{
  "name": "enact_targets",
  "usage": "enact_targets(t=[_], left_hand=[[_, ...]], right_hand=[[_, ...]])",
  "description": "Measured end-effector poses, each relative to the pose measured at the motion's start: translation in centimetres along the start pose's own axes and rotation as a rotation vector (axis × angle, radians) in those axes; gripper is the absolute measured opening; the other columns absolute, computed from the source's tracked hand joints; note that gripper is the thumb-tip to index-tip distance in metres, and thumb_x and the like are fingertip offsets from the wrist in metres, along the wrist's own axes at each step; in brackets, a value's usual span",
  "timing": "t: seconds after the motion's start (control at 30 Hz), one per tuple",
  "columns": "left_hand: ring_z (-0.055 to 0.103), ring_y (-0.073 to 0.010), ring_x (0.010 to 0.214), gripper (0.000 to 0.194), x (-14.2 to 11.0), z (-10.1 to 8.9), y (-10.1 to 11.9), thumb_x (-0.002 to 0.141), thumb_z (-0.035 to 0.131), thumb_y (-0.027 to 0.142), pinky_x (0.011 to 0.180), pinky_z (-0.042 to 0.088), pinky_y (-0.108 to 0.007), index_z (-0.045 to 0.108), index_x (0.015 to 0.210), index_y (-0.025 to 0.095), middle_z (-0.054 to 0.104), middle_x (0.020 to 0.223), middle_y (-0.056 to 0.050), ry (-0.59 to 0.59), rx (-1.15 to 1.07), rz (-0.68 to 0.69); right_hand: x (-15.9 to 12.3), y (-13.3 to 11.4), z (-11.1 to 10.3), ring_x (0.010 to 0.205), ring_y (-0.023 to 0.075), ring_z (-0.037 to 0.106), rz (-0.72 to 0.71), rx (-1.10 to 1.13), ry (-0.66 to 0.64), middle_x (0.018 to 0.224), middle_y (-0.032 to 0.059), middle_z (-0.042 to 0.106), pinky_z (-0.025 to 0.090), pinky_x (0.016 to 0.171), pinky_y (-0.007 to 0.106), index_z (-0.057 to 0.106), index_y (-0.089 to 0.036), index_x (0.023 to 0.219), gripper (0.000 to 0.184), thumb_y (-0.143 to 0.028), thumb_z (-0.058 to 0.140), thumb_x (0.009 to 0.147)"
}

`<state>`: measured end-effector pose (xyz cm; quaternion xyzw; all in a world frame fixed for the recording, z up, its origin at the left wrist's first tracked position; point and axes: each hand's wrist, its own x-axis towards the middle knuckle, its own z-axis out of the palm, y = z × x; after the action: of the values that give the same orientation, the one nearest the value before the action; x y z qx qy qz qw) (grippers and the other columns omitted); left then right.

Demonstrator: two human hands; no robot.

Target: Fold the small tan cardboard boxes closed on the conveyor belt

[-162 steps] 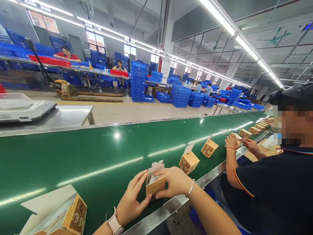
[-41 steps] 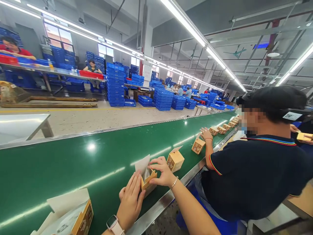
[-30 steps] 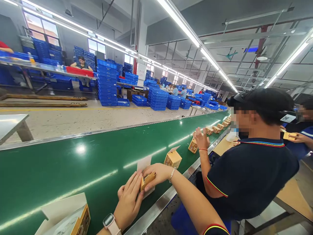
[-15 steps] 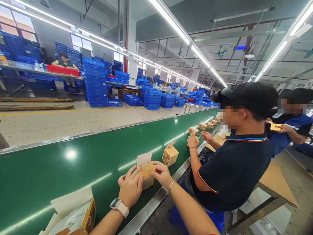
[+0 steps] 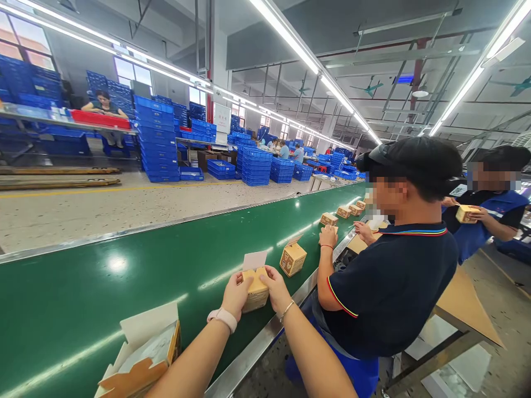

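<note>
Head cam shot: the left hand [image 5: 237, 296], pink watch strap on the wrist, and the right hand [image 5: 276, 288], thin bracelet on, are closed in on either side of a small tan cardboard box [image 5: 256, 293], fingers pressed against it, so it's held between them. The box sits on a glossy green conveyor belt [image 5: 83, 276], near the steel edge rail [image 5: 265, 337], with a white paper flap [image 5: 254, 260] standing up at its top. Just ahead is a second tan printed box [image 5: 292, 258], and an open cardboard carton [image 5: 143, 345] sits at lower left. Main risks, IMO: if the belt's running, it could tug the box out of the hands or knock it into the next one. Uneven squeezing could also crease that flap or crush the thin card.
</note>
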<state>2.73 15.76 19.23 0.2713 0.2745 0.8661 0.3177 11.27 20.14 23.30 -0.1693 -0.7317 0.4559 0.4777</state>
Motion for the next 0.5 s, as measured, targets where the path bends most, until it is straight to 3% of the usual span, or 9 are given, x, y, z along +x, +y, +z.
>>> enact_targets(t=[0.13,0.27,0.33,0.4,0.43,0.5], left_hand=[[0.062,-0.012,0.067,0.022,0.0,1.6,0.8,0.075,0.05,0.003,0.061,0.049,-0.023,0.049,0.095,0.013,0.062,0.093,-0.009,0.025,-0.044,-0.114],[0.064,-0.0169,0.074,0.027,0.3,2.7,1.0,0.071,0.053,0.004,0.07,0.052,-0.03,0.05,0.097,0.012,0.062,0.091,-0.01,0.056,0.017,-0.148],[0.061,-0.0249,0.101,0.038,-0.3,3.0,1.0,0.071,0.058,0.012,0.086,0.049,-0.039,0.049,0.108,0.011,0.057,0.113,-0.017,0.12,0.076,-0.106],[0.045,-0.0289,0.126,0.05,-1.9,2.8,0.7,0.072,0.061,0.021,0.104,0.037,-0.044,0.045,0.119,0.012,0.044,0.133,-0.02,0.175,0.123,-0.026],[0.04,-0.0285,0.13,0.053,-3.0,2.4,0.4,0.071,0.061,0.023,0.109,0.032,-0.043,0.046,0.121,0.012,0.042,0.137,-0.019,0.171,0.143,0.03],[0.045,-0.0265,0.126,0.05,-5.6,1.1,-0.1,0.069,0.06,0.027,0.109,0.033,-0.041,0.052,0.116,0.013,0.05,0.13,-0.016,0.061,0.203,0.217]], right_hand=[[0.2,-1.2,-0.4,0.084,0.0123,0.057,0.083,0.035,-0.015,0.102,0.0058,0.061,0.044,0.075,0.021,0.056,-0.013,0.1,0.056,-0.023,0.064,0.045],[1.2,-1.4,-0.8,0.073,0.0113,0.057,0.159,0.033,0.014,0.09,0.0031,0.062,0.043,0.065,0.02,0.055,-0.012,0.096,0.053,-0.016,0.061,0.044],[1.5,-1.3,-1.0,0.07,0.0118,0.057,0.177,0.035,0.028,0.086,0.003,0.061,0.042,0.063,0.02,0.054,-0.012,0.095,0.053,-0.018,0.063,0.043],[1.7,-1.3,-1.3,0.072,0.0126,0.057,0.165,0.036,0.05,0.087,0.0045,0.062,0.043,0.064,0.021,0.055,-0.011,0.095,0.054,-0.023,0.064,0.043],[1.7,-1.3,-1.4,0.074,0.0133,0.058,0.147,0.035,0.068,0.09,0.006,0.062,0.044,0.066,0.022,0.055,-0.011,0.096,0.056,-0.026,0.065,0.043],[1.6,-1.4,-1.7,0.083,0.0163,0.059,0.092,0.019,0.133,0.099,0.0101,0.061,0.046,0.074,0.026,0.055,-0.01,0.098,0.059,-0.033,0.065,0.045]])
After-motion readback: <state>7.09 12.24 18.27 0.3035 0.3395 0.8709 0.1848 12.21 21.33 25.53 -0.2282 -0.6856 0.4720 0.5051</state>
